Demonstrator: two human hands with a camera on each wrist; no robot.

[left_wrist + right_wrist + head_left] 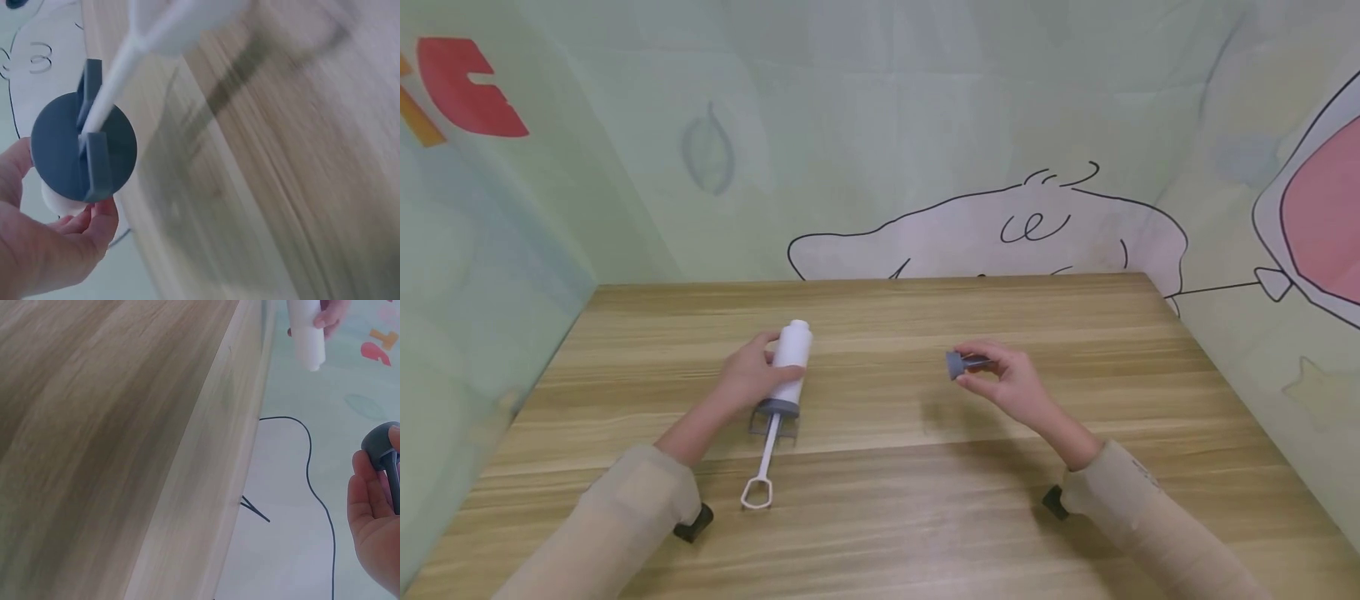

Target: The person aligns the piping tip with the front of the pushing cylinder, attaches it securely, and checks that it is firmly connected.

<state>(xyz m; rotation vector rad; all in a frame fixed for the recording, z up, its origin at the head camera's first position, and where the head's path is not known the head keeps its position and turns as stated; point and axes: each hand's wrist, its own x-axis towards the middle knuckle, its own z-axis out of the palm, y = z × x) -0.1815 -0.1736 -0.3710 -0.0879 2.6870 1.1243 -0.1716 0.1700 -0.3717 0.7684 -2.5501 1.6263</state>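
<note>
My left hand [752,371] grips a white plunger syringe [790,354] round its barrel, fingers and thumb curled about it. A narrow tip is at the far end. The near end has a dark grey cap [53,147] with two upright tabs, and a thin white rod [767,446] passes out between them to a loop handle [757,493]. To the right, my right hand [1011,387] pinches a small grey part [955,365] above the table. It has a rounded cup-like head [377,445] and a slim stem [392,481]; fingers partly cover it.
Both hands work over a wood-grain table [880,517]. A pale green printed cloth [880,125] with cartoon drawings rises along its back and sides. Small black devices [692,523] sit by both sleeve cuffs.
</note>
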